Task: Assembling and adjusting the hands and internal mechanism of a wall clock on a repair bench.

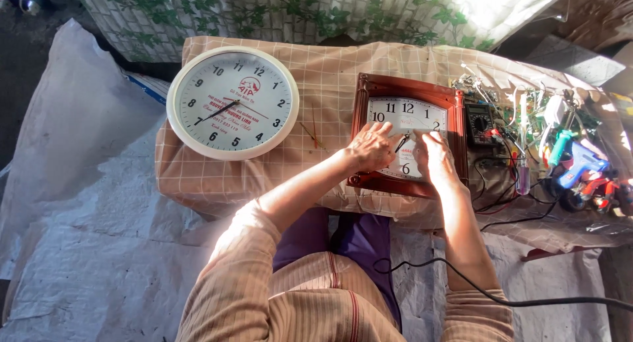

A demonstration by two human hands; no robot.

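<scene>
**Square wall clock lying face-up**

The square clock [408,134] has a glossy reddish-brown wooden frame and a white dial with black numerals. It lies flat on its back on the checked cloth of the tabletop [330,71], slightly turned, its top edge away from the person. Its black pointers sit near the dial's centre (partly hidden, so their exact setting cannot be read). The lower half of the dial is covered; the upper numerals and the frame's top corners show clearly.
</scene>
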